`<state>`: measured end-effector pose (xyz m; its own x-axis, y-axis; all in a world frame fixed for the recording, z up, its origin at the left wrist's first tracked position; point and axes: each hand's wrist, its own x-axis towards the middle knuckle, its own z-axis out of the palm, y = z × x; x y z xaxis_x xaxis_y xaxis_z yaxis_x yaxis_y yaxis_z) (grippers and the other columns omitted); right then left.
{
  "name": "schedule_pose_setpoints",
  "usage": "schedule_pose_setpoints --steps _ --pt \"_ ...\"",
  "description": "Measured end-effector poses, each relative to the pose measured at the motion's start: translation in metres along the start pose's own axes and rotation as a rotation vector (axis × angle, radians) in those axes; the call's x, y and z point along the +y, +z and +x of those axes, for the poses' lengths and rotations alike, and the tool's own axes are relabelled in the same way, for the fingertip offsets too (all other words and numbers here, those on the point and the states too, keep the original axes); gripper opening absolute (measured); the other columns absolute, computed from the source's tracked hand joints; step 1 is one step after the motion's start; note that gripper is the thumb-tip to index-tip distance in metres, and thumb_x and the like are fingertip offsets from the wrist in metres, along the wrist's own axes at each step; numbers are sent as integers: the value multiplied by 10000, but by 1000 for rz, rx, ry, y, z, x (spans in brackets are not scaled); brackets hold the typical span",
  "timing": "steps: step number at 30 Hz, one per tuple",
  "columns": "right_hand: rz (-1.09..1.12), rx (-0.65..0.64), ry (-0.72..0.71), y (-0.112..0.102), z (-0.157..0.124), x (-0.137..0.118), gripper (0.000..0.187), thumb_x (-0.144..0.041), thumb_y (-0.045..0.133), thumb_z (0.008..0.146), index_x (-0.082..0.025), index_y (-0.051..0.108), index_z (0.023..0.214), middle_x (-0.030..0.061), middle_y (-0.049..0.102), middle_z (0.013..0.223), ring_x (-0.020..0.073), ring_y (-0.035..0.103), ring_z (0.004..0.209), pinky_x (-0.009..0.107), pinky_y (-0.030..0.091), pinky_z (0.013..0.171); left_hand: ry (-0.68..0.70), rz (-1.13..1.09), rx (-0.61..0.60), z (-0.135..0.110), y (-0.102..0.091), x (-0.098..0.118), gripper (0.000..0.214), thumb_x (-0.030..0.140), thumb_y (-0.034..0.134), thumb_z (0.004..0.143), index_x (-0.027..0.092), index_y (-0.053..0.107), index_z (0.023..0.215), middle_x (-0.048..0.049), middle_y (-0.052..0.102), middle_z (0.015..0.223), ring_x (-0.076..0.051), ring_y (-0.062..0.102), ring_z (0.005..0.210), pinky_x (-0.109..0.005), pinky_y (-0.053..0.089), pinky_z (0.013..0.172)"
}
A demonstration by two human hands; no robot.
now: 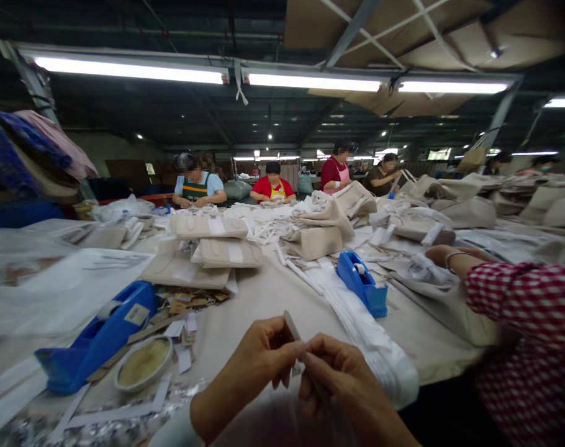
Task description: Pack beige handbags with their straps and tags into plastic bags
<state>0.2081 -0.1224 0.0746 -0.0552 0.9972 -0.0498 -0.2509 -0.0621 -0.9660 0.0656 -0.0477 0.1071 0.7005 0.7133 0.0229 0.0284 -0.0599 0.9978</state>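
My left hand point(252, 360) and my right hand point(345, 375) meet near the table's front edge, thumbs almost touching. Between them runs a narrow beige-grey strap point(290, 324), its rounded end standing up above my left fingers. Both hands are closed on it in a pinch. Another length of it hangs below my right fingers, where it is dim and partly covered. White plastic bags point(370, 341) lie in a long stack just beyond my right hand. A blue tape dispenser point(362, 284) stands past them.
Left are a second blue tape dispenser point(100, 335), a round white dish point(145, 365) and cardboard tags point(184, 304). Stacked beige bags point(217, 248) lie ahead, with more heaped behind. A co-worker's checked sleeve point(524, 304) reaches in from the right; several people work across the table.
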Motion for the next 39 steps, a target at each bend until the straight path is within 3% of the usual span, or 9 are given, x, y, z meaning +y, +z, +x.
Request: schedule_pose_setpoints --steps 7,17,25,28,30,32,35,39 --pt "-82 4 -60 7 -4 -2 365 -499 674 829 -139 616 835 1 624 551 102 562 411 182 423 419 -67 -76 -119 -7 -14 -1 292 386 732 752 140 578 719 56 492 484 -43 405 363 -145 258 341" --pt "-221 -37 63 8 14 -18 330 -496 611 843 -173 547 848 -5 644 535 122 557 362 162 357 341 33 -86 44 2 -27 -9 315 432 684 803 149 573 720 37 532 484 -63 459 390 -163 292 378" --pt "-244 38 -50 14 21 -22 298 -450 597 851 -169 556 761 -22 623 512 100 539 366 180 386 388 3 -73 -108 -1 -37 -9 310 445 676 813 154 575 779 40 531 527 -73 482 419 -176 306 396" --pt "-292 32 34 11 23 -18 261 -416 568 842 -177 542 741 -25 620 495 102 534 350 172 363 361 13 -33 -63 5 -50 -19 267 401 672 805 149 585 804 7 605 620 -112 585 545 -202 419 497" --pt "-392 -9 138 7 23 -12 206 -359 539 820 -183 537 713 -31 605 462 102 503 315 167 341 330 -16 -3 29 10 -60 -34 216 335 682 758 138 605 800 -9 639 663 -127 613 609 -222 455 567" --pt "-536 -23 224 4 21 -6 149 -296 515 778 -188 542 679 -44 573 422 99 462 282 166 323 302 -82 -6 49 13 -66 -51 167 251 671 692 122 638 793 -18 658 680 -129 616 619 -231 460 590" --pt "-798 24 257 4 22 -2 134 -232 496 729 -191 576 630 -43 539 392 103 448 269 172 284 295 -178 -36 -49 14 -68 -69 206 165 617 616 98 693 796 -34 679 673 -138 619 593 -251 474 595" --pt "-1240 60 131 15 29 -5 202 -161 509 723 -177 662 594 41 629 470 144 565 391 221 281 409 -258 -63 -177 15 -67 -71 275 147 635 580 103 745 828 -30 694 669 -125 591 520 -254 479 569"
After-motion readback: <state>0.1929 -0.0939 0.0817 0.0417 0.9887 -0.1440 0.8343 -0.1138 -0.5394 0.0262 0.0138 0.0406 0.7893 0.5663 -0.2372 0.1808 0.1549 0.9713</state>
